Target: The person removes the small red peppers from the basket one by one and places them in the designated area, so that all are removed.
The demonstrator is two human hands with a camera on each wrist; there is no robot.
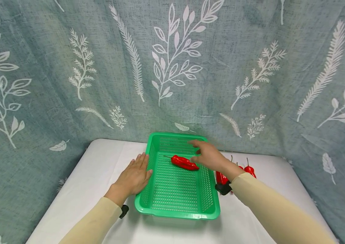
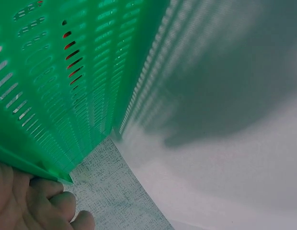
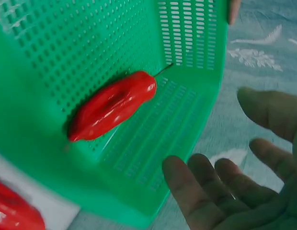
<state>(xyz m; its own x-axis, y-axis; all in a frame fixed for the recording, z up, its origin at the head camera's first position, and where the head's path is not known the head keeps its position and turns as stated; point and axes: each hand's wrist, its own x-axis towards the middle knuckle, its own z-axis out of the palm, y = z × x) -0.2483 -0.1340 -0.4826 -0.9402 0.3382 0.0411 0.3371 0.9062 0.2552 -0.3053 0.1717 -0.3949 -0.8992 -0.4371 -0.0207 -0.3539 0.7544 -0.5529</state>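
Note:
A green plastic basket point(image 1: 177, 215) with slotted walls stands on the white table. One red pepper point(image 1: 184, 163) with a thin stem lies on its floor, seen close up in the right wrist view as a glossy wrinkled pepper point(image 3: 112, 106). My left hand point(image 1: 133, 176) rests on the basket's left rim with its fingers straight. In the left wrist view, the fingertips of that hand point(image 2: 36, 203) show beside the rim. Over the right part of the basket is my right hand point(image 1: 211, 156), its fingers spread and loosely bent. Nothing is between them, and they are apart from the pepper.
Several more red peppers lie on the table right of the basket, among them one pepper point(image 1: 249, 170) with its stem up; my right forearm partly covers them. A grey-green curtain point(image 1: 105, 84) with white leaf prints hangs behind the white table point(image 1: 99, 162).

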